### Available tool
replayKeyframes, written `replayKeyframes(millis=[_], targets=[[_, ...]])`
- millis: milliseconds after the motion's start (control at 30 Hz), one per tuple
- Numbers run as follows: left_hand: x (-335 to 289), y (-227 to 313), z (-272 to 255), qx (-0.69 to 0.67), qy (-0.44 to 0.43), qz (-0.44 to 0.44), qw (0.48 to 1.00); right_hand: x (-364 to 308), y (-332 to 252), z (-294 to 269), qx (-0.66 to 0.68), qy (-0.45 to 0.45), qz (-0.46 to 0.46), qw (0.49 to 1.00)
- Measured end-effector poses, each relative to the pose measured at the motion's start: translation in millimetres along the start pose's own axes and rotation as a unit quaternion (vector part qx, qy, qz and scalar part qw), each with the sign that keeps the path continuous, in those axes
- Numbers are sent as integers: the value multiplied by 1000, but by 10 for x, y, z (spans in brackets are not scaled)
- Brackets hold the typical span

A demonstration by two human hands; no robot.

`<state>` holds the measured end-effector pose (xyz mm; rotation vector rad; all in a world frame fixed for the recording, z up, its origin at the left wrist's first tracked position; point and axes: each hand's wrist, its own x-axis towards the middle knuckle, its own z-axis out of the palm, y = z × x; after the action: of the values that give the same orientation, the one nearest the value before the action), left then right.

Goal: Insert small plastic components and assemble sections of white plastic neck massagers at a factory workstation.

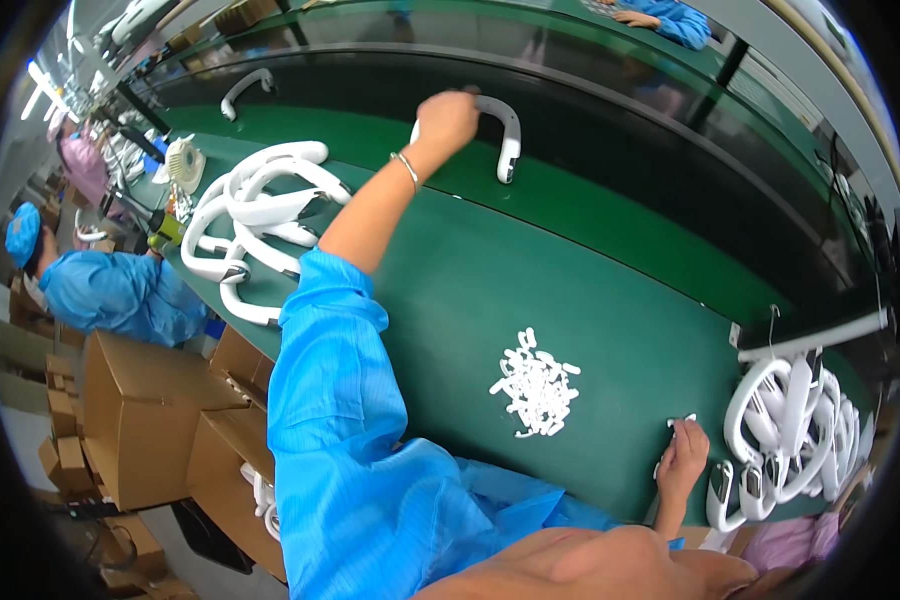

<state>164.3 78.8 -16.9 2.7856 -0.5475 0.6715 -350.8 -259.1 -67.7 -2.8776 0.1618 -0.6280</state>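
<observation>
- Currently, white U-shaped device (511,150): at green belt (610,227); probably light, stiff, smooth; best taken by the bend.
- Left hand (448,118): fingers curled over it; grip unclear.
- Right hand (682,458): fingertips bunched at small white piece (689,417); hold unclear.

A single wide fisheye view looks out from the left side of the wearer's head, facing down and forward across the green table (610,290). It sits close above the wearer, so the blue sleeve (335,400) looms large from the lower edge. The left hand (448,120) is farther off, near the top; the right hand (682,458) is at lower right. The table's far edge slants down rightward, and a dark round rim closes the corners.
</observation>
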Motion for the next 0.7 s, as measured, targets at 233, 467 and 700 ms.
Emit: replayKeyframes(millis=[233,467,700], targets=[[646,-557,1115,-12,-170,-91,981,44,-90,-14,-14,26,49,998],[683,-720,1130,63,-172,28,983,125,46,17,87,65,61,992],[-101,545,104,-490,-239,-152,824,103,3,-54,370,83,298,876]])
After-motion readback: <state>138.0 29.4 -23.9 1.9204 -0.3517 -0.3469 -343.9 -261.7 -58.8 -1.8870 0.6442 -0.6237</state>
